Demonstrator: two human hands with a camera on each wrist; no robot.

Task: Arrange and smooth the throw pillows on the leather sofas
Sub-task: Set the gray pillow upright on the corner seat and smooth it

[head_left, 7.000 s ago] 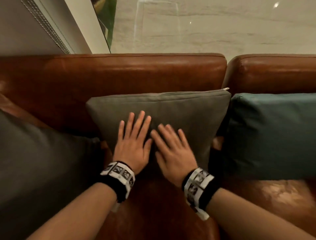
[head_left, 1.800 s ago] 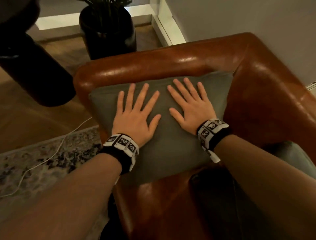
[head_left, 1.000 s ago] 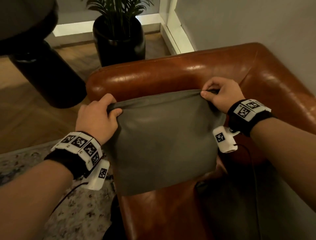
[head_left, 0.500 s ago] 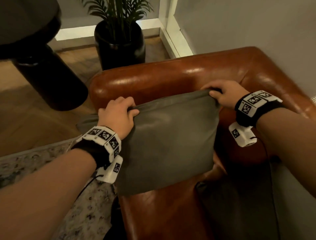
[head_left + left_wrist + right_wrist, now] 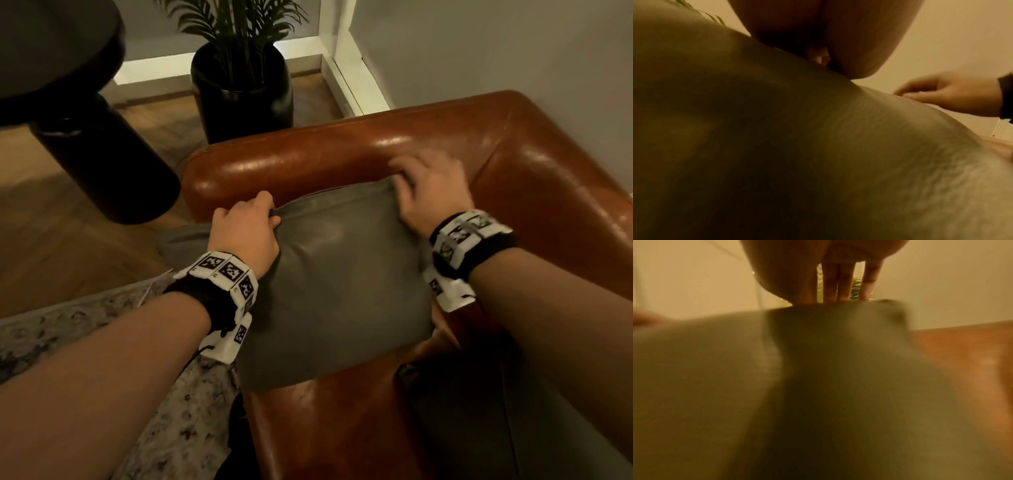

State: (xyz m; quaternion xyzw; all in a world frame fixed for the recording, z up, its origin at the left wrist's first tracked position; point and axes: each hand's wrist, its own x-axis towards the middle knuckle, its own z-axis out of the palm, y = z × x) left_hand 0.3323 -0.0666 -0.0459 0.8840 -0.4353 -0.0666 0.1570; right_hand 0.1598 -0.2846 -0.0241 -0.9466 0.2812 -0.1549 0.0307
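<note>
A grey throw pillow [image 5: 342, 284] leans against the arm of the brown leather sofa [image 5: 342, 154]. My left hand [image 5: 270, 212] grips the pillow's top edge near its left end, fingers curled over the seam. My right hand [image 5: 404, 178] is motion-blurred at the top right corner. In the right wrist view its fingers [image 5: 840, 283] reach out straight over the pillow's edge [image 5: 838, 318]. The left wrist view is filled by the pillow [image 5: 818, 146], with the right hand [image 5: 941, 97] lying loosely on the far corner.
A darker pillow [image 5: 462, 428] lies on the seat at lower right. Beyond the sofa arm stands a black planter [image 5: 243, 92] with a palm. A dark round pedestal table [image 5: 99, 154] is on the left. A patterned rug [image 5: 85, 325] covers the wooden floor, and a wall stands on the right.
My right hand has let go of its pinch on the top right corner and its fingers are now straight. The pillow has settled lower against the arm. My left hand keeps its grip.
</note>
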